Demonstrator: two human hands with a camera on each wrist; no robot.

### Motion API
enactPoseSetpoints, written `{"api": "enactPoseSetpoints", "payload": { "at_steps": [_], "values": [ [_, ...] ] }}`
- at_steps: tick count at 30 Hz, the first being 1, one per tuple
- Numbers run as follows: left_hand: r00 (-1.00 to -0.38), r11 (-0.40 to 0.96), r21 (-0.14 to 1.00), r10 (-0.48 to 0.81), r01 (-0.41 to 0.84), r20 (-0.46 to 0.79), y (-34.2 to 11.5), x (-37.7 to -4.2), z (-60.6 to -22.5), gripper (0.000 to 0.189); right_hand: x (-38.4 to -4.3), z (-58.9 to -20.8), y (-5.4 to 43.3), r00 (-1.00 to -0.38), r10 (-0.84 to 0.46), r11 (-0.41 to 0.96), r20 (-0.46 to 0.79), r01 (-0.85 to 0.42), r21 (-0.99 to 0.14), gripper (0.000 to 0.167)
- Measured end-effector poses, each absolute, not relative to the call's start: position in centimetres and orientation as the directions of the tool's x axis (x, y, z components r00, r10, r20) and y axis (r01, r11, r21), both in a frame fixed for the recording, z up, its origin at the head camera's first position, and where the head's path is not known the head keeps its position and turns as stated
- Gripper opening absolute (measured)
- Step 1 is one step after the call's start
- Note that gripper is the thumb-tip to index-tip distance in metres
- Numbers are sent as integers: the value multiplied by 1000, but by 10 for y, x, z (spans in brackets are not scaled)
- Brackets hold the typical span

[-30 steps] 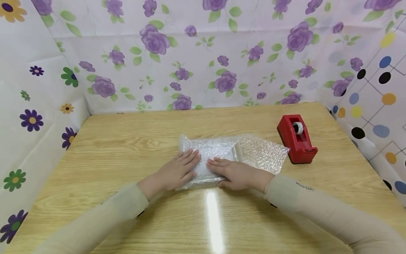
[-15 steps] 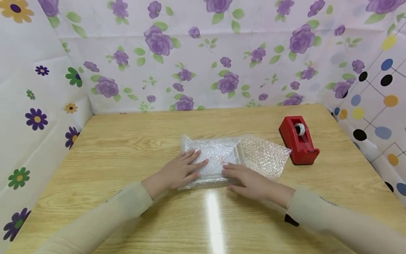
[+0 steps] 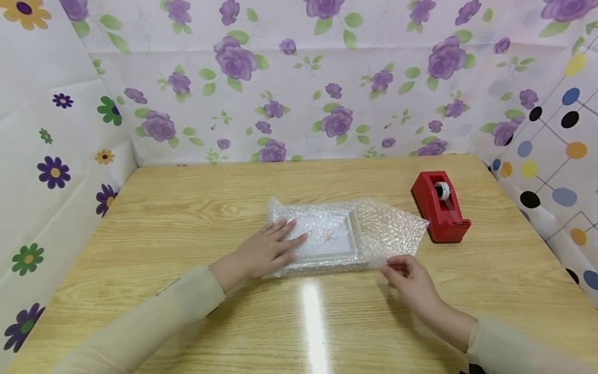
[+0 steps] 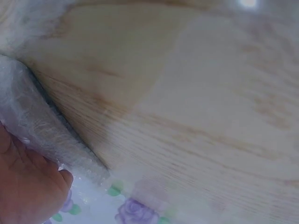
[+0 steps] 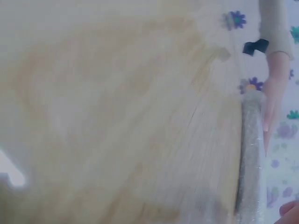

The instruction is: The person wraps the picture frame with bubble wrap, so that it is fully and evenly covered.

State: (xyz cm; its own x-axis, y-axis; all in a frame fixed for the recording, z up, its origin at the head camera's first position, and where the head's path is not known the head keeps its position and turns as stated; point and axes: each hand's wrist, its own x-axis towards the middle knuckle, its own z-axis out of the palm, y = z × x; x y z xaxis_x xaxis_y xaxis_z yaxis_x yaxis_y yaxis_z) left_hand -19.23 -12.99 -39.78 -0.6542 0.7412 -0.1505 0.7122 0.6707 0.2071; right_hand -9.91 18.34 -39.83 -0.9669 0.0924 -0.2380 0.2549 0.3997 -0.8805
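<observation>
A pale picture frame (image 3: 333, 242) lies flat on the table under clear bubble wrap (image 3: 390, 228), whose loose flap spreads out to the right. My left hand (image 3: 267, 249) rests on the left part of the wrapped frame, fingers spread. At the near right, the thumb and fingers of my right hand (image 3: 415, 285) pinch the front edge of the flap. In the left wrist view, the wrapped side (image 4: 44, 121) shows beside part of a hand (image 4: 30, 186). The right wrist view catches the wrapped edge (image 5: 252, 158) and only a bit of fingers at its corner.
A red tape dispenser (image 3: 436, 208) with a roll of tape stands on the wooden table (image 3: 187, 208), just right of the flap's tip. Flower-patterned cloth (image 3: 299, 104) hangs behind the table, and a dotted sheet (image 3: 551, 171) hangs along the right side.
My right hand has left the top of the wrapped frame, moved right and toward me, and taken hold of the flap's front edge. The left hand stays on the frame, its fingers more spread.
</observation>
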Motion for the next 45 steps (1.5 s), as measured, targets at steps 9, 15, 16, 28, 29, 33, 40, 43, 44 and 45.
{"api": "enactPoseSetpoints", "payload": {
  "at_steps": [9,15,16,28,29,33,40,43,44,45],
  "values": [
    [-669,680,205,732,704,-130,-130,-192,-396,52,-105,-398,191,-871,124,-54,-475,472,-880,86],
    [-688,694,237,715,679,-122,-126,-185,-398,52,-116,-402,186,-857,197,-152,-476,452,-879,92],
    [-693,698,243,711,673,-123,-125,-184,-398,52,-117,-403,186,-852,211,-153,-479,456,-877,94],
    [-717,714,259,690,651,-101,-119,-177,-403,52,-127,-410,183,-864,244,-121,-441,424,-898,43],
    [-716,713,257,691,652,-99,-119,-176,-403,52,-126,-409,183,-872,224,-87,-436,427,-900,51],
    [-715,709,253,694,658,-86,-117,-172,-403,52,-125,-411,182,-897,195,9,-398,407,-913,62],
    [-714,708,247,696,662,-81,-116,-170,-404,52,-126,-415,182,-921,153,91,-357,373,-923,59],
    [-715,710,250,694,659,-87,-116,-171,-404,52,-128,-416,179,-931,142,131,-335,353,-926,57],
    [-716,712,250,692,656,-91,-116,-171,-405,52,-128,-416,178,-935,141,149,-326,345,-927,56],
    [-716,710,251,693,657,-86,-116,-171,-405,52,-129,-416,177,-937,144,173,-319,341,-924,55]
  ]
}}
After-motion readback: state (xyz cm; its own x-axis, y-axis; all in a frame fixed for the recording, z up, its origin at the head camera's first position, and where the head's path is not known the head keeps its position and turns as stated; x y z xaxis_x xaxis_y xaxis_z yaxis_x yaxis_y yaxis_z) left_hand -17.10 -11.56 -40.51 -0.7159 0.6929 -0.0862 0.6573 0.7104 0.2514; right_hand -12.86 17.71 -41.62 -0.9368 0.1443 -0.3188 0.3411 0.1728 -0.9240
